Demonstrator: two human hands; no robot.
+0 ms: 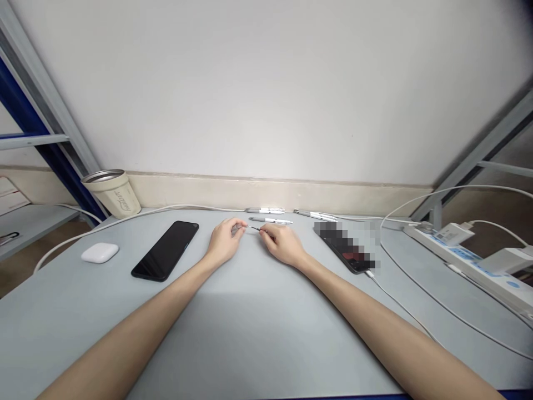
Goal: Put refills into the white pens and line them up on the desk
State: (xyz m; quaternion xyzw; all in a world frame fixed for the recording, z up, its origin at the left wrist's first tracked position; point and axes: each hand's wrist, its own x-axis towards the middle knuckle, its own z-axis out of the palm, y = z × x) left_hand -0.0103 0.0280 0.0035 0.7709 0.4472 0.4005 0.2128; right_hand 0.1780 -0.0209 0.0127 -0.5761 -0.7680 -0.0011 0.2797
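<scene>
Both my hands rest on the grey table (250, 311) near its far edge. My left hand (224, 240) is closed, pinching the grey end of a thin pen part (253, 227). My right hand (282, 243) is closed too, pinching the other, dark end of the same part. The piece spans the small gap between my fingertips. Just behind my hands lies a white and grey pen (270, 220), and two more pens (265, 210) (316, 214) lie by the wall.
A black phone (165, 250) lies left of my hands, with a white earbud case (100, 253) and a cream cup (112, 192) further left. A second phone (350, 253) on a white cable lies at the right. A power strip (470, 261) with chargers sits far right.
</scene>
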